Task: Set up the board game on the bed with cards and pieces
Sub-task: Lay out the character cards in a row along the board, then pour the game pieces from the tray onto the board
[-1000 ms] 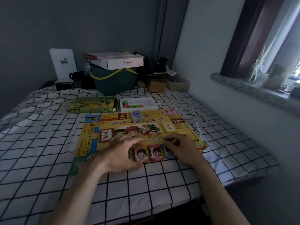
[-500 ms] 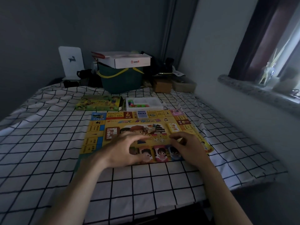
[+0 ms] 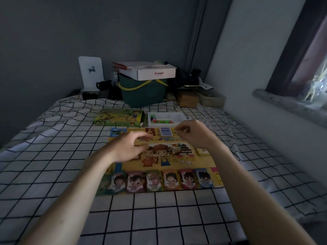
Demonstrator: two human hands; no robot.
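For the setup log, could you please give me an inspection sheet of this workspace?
Surface: bed under a white sheet with a black grid.
Job's things: board lies flat; six cards in a row along its near edge; blue deck at the far edge; dice on the board; tray of coloured pieces and game box behind it.
Clutter: green bin with a white box on top.
Hands: left hand loosely curled above the board, holding nothing; right hand raised near the deck, grip unclear.
Cables: nothing seen.
Surroundings: grey walls, windowsill to the right.

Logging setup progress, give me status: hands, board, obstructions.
Left hand open above board. Right hand curled, grip unclear. Six character cards lined up. Nothing blocking.
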